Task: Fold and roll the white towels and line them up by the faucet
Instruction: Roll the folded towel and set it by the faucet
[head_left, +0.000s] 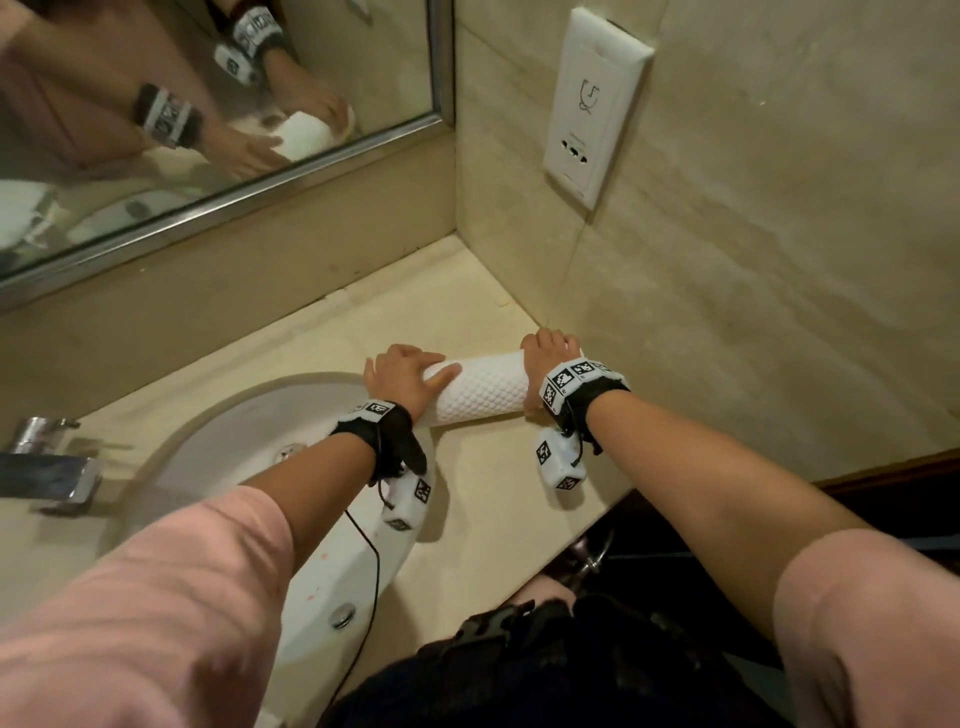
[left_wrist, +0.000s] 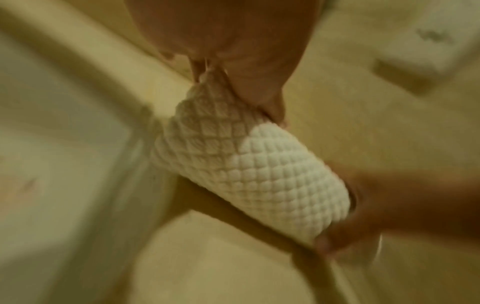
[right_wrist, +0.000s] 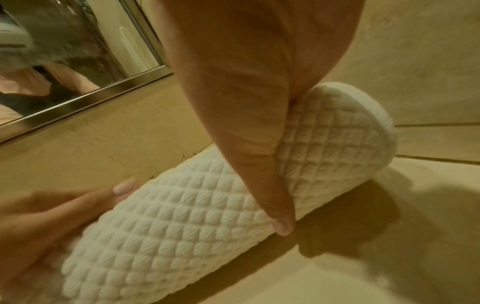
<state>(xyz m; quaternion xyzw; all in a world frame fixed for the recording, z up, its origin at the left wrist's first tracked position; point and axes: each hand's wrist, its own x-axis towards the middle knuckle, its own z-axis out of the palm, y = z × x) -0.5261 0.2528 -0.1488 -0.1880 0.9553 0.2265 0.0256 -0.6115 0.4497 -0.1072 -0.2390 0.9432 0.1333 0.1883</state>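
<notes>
A rolled white towel (head_left: 480, 389) with a quilted texture lies on the beige counter (head_left: 493, 493), right of the sink and close to the wall corner. My left hand (head_left: 408, 376) grips its left end, thumb lying along the top of the roll. My right hand (head_left: 550, 351) wraps over its right end, fingers on the far side. In the right wrist view the right thumb (right_wrist: 281, 224) presses the near side of the towel (right_wrist: 168, 236). The left wrist view shows my left hand (left_wrist: 233, 61) closed on the towel (left_wrist: 259, 174). The chrome faucet (head_left: 47, 462) stands far left of the sink.
The white sink basin (head_left: 208, 441) fills the left part of the counter. A framed mirror (head_left: 208, 130) runs along the back wall, and a white outlet panel (head_left: 592, 104) hangs on the right wall. The counter's front edge runs close to my body.
</notes>
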